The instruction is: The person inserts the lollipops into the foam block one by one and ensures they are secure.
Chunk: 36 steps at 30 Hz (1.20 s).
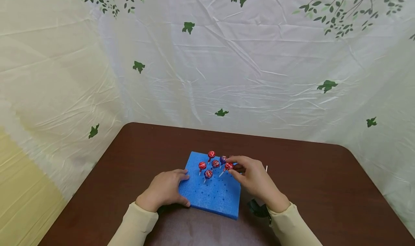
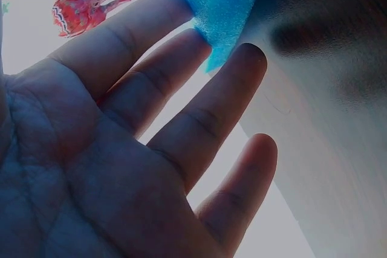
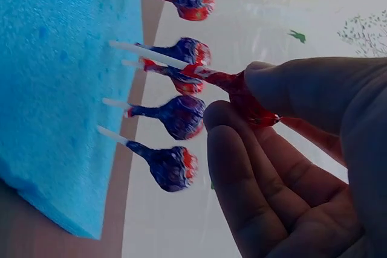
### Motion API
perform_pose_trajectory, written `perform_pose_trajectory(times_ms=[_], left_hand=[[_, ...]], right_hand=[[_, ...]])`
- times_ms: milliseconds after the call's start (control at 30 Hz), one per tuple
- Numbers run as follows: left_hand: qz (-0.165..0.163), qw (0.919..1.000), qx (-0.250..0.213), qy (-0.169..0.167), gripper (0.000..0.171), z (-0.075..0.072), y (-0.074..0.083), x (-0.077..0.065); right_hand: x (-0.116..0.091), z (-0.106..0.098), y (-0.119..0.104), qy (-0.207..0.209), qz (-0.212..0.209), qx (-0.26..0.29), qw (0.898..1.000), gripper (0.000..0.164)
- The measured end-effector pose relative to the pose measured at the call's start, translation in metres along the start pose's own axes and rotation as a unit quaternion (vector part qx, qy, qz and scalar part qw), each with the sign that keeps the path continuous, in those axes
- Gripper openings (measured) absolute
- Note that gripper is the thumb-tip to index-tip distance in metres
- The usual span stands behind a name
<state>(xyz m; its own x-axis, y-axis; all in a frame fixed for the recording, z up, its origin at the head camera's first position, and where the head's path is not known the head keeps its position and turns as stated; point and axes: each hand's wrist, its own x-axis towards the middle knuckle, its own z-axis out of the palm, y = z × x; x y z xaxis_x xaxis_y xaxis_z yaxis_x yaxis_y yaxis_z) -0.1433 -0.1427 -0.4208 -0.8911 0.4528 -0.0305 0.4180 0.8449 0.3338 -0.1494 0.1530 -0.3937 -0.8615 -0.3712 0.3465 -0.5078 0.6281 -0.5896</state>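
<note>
With 12 o'clock pointing away from the person, a flat blue foam board (image 1: 215, 204) lies on a dark brown wooden table (image 1: 308, 188), small dark holes dotting its 6 o'clock half. The left hand (image 1: 163, 188) is not clenched: its nearly straight, spread fingers rest against the board's 9 o'clock edge, the thumb touching the corner at 7 o'clock. The right hand (image 1: 254, 175) grasps a round lollipop in a shiny red wrapper (image 3: 227, 80), pinching its head between thumb and finger above the board's 1 o'clock part. Its white stick slants down toward 7 o'clock; whether the tip touches the foam is unclear.

Other round wrapped lollipops stand in the foam by their sticks: a red one (image 1: 211, 154) at 12 o'clock, a red-and-purple one (image 1: 215, 163) closer in, a purple one (image 1: 223, 159) at 1 o'clock, a red one (image 1: 202, 165) at 11 o'clock, and another red-and-purple one (image 1: 208, 174) near the middle. A thin white stick (image 1: 267, 168) shows just past the right hand, toward 2 o'clock. Cream sleeves (image 1: 137, 220) cover both forearms. Beyond the table hangs a pale, leaf-printed cloth (image 1: 275, 58)
</note>
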Motion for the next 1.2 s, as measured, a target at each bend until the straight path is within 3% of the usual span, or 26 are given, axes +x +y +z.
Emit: perform_pose_trajectory(times_ms=[667,1200], left_hand=[[0.003,1.0000,-0.005,-0.003,0.084,-0.001,0.001,-0.001],[0.001,1.0000,-0.004,-0.001,0.084,-0.003,0.002,-0.002]], right_hand=[[-0.001,0.012,0.002,-0.008,-0.006,-0.044,0.999,0.034],[-0.001,0.015,0.002,-0.016,0.019,-0.031,0.999,0.038]])
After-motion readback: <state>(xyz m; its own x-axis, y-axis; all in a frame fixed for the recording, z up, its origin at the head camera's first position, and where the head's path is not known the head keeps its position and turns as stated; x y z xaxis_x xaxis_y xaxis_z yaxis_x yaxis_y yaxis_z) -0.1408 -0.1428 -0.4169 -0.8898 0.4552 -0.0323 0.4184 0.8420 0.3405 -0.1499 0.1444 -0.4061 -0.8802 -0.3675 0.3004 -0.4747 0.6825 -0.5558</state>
